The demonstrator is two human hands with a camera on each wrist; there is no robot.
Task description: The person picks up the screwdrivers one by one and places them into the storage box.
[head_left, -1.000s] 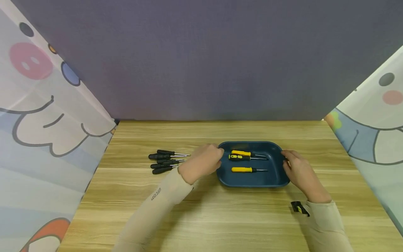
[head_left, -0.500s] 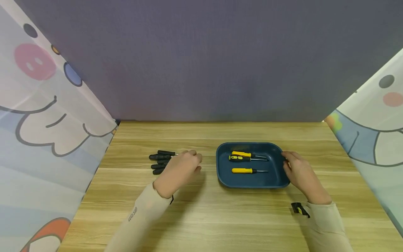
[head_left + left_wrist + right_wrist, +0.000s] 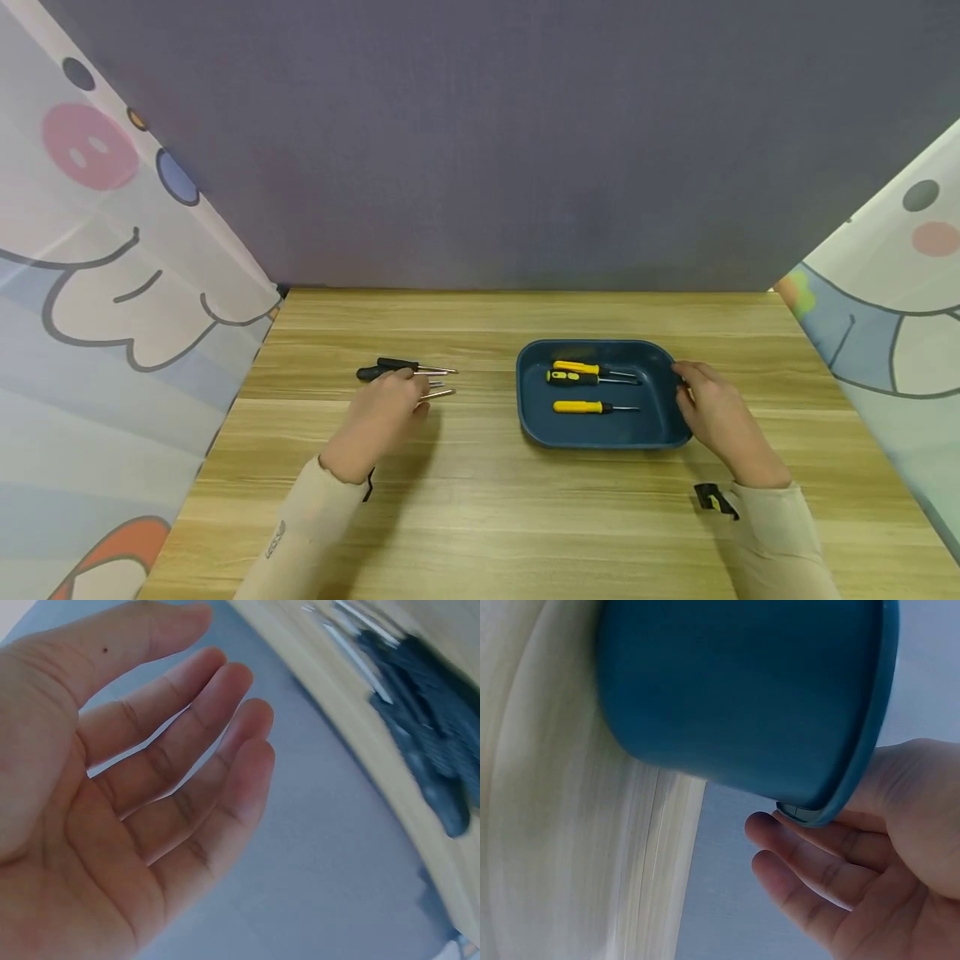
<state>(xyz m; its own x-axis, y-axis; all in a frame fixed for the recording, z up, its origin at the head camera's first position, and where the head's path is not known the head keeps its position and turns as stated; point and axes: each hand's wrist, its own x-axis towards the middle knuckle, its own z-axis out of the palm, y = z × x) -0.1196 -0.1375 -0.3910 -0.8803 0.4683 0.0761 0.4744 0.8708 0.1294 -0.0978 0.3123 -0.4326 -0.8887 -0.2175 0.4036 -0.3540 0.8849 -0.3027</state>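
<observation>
My left hand (image 3: 378, 423) hovers over a group of black-handled screwdrivers (image 3: 397, 364) on the left of the table, covering some of their handles in the head view. Seen from the left wrist, its palm and loosely bent fingers (image 3: 229, 780) hold nothing, with the black screwdrivers (image 3: 420, 757) apart at upper right. To the right is a dark blue tray (image 3: 600, 432) containing two yellow-handled screwdrivers (image 3: 577, 407) and a black-and-yellow one (image 3: 573, 378). My right hand (image 3: 723, 425) grips the tray's right end, its fingers (image 3: 802, 859) at the rim in the right wrist view.
The wooden table (image 3: 525, 517) meets a grey-purple partition (image 3: 525, 167) at its back edge. Cartoon-printed curtains hang at the left (image 3: 97, 250) and right (image 3: 900, 292). A black strap (image 3: 716, 500) juts from the right sleeve.
My left hand has moved left from the tray's left end to over the black screwdrivers. My right hand, the tray and the screwdrivers inside it have stayed put.
</observation>
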